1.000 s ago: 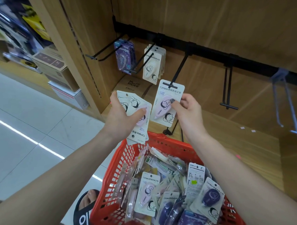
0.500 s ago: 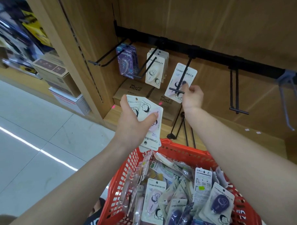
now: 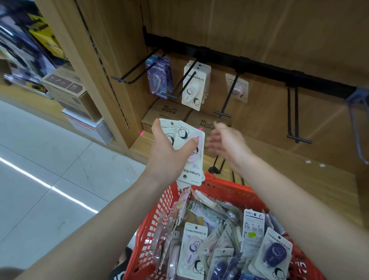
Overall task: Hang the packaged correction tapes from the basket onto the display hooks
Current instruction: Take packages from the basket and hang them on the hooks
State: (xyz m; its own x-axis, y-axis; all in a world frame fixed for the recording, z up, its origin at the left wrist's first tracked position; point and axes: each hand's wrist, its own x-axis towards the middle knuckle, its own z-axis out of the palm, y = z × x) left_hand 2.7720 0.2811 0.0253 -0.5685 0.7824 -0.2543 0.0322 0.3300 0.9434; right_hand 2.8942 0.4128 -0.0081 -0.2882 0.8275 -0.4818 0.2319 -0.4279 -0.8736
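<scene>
Wooden display panel (image 3: 259, 28) fills the far side; black rail (image 3: 250, 64) crosses it, hooks jutting toward the viewer. Red basket (image 3: 223, 193) near, bottom centre, heaped with packaged correction tapes (image 3: 193, 248); its far rim lies just short of the shelf edge. Grey tiled floor (image 3: 44, 176) lies open at left. Cardboard boxes (image 3: 73, 91) stacked far left. On the rail: purple packs (image 3: 158, 78) at left, white packs (image 3: 195, 87) next, one pink pack (image 3: 238, 88) alone on the third hook. Fourth hook (image 3: 293, 113) bare. Left hand (image 3: 169, 153) grips a small fan of packs (image 3: 190, 148), thumb across the front. Right hand (image 3: 227, 140) blurred, fingers spread, holding nothing, just right of the fan.
</scene>
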